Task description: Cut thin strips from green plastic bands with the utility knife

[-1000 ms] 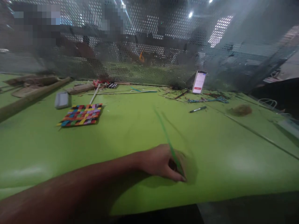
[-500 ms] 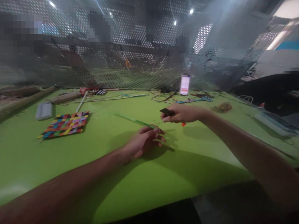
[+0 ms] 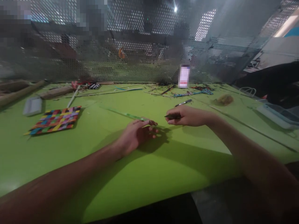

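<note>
Thumb and fingers of my left hand [image 3: 137,133] pinch one end of a thin green strip [image 3: 130,116], which reaches away to the left just above the table. The other fingers are loosely curled. To the right, my right hand [image 3: 183,115] is closed around a knife with a dark flat blade [image 3: 171,116]; the blade points left, toward the left hand, and the grip is hidden in my fist. Blade and strip are apart. Just beyond the right hand lies a black and silver pen [image 3: 183,103].
On the green table [image 3: 140,186], a multicoloured woven mat [image 3: 57,119] lies at left by a pale box [image 3: 32,106]. Loose strips and a patterned blue piece [image 3: 198,92] lie along the back, before a perforated screen [image 3: 140,62]. A clear container [image 3: 277,115] stands at right.
The knife has moved slightly away from my left hand and now points more level, its orange end no longer showing. The pen has come into sight. My view has tilted down a little.
</note>
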A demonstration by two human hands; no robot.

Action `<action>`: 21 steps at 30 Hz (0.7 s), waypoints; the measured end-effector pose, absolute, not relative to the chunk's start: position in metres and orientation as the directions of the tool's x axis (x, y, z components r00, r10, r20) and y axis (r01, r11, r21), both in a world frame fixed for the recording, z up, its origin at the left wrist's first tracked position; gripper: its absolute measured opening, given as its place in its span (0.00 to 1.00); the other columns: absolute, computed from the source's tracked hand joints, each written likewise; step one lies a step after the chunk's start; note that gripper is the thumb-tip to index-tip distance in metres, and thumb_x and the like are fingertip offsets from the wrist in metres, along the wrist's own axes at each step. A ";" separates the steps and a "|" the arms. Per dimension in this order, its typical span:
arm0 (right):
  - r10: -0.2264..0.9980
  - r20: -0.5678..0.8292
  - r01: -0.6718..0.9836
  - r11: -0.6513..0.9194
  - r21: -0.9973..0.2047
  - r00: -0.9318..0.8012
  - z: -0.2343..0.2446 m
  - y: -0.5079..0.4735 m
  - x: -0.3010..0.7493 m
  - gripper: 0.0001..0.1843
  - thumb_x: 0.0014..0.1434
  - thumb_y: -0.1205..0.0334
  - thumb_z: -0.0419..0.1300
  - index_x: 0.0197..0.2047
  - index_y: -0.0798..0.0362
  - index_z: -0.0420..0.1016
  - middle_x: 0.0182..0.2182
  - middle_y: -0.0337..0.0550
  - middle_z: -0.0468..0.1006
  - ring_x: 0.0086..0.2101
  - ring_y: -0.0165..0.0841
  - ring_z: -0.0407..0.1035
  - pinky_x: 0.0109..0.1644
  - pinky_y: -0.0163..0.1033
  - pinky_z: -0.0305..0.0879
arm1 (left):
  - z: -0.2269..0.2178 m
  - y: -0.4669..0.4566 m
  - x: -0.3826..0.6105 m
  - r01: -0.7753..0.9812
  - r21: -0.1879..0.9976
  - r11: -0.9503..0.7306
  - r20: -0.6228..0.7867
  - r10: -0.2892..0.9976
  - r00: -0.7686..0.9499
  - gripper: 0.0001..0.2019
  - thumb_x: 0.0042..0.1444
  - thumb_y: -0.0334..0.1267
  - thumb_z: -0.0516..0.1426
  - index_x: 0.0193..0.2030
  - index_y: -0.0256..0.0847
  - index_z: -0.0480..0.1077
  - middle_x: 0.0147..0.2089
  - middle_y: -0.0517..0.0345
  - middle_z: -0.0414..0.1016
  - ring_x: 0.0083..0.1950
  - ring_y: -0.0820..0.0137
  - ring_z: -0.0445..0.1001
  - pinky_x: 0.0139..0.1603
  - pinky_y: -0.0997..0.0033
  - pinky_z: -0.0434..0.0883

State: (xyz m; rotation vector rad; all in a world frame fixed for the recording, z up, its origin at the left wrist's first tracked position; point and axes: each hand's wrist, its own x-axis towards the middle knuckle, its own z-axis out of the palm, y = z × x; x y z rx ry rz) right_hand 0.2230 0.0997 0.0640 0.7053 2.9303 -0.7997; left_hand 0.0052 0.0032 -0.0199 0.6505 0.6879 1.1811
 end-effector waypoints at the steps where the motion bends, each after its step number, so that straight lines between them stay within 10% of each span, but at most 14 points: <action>1: 0.432 -0.135 0.443 0.771 -0.458 -0.891 0.063 0.100 0.224 0.12 0.65 0.59 0.55 0.30 0.54 0.64 0.26 0.36 0.65 0.27 0.25 0.55 0.32 0.32 0.52 | -0.020 0.003 0.005 -0.586 0.771 0.248 -0.147 0.966 0.214 0.05 0.61 0.26 0.57 0.37 0.30 0.75 0.39 0.46 0.77 0.37 0.67 0.78 0.37 0.68 0.77; 9: 0.519 -0.145 0.537 0.791 -0.294 -0.843 0.049 0.117 0.230 0.13 0.65 0.59 0.55 0.30 0.55 0.67 0.25 0.38 0.68 0.27 0.26 0.59 0.31 0.33 0.51 | -0.012 -0.005 0.007 -0.444 0.867 0.226 -0.157 0.970 0.186 0.09 0.56 0.20 0.60 0.42 0.32 0.71 0.38 0.54 0.75 0.33 0.73 0.76 0.38 0.73 0.75; 14: 0.613 -0.107 0.594 0.684 -0.424 -0.783 0.073 0.139 0.265 0.14 0.63 0.54 0.59 0.37 0.58 0.75 0.28 0.39 0.73 0.28 0.23 0.63 0.34 0.32 0.56 | -0.017 -0.003 0.007 -0.422 0.878 0.228 -0.145 0.965 0.218 0.05 0.57 0.24 0.60 0.40 0.30 0.71 0.35 0.53 0.75 0.31 0.73 0.75 0.36 0.73 0.73; 21: 0.795 0.330 0.593 0.602 -0.535 -0.509 0.119 0.126 0.346 0.30 0.60 0.41 0.58 0.19 0.58 0.64 0.16 0.30 0.61 0.20 0.18 0.57 0.31 0.30 0.57 | -0.031 0.000 0.003 -0.392 0.895 0.214 -0.105 0.954 0.280 0.08 0.60 0.31 0.62 0.45 0.33 0.71 0.35 0.55 0.74 0.33 0.73 0.74 0.36 0.73 0.74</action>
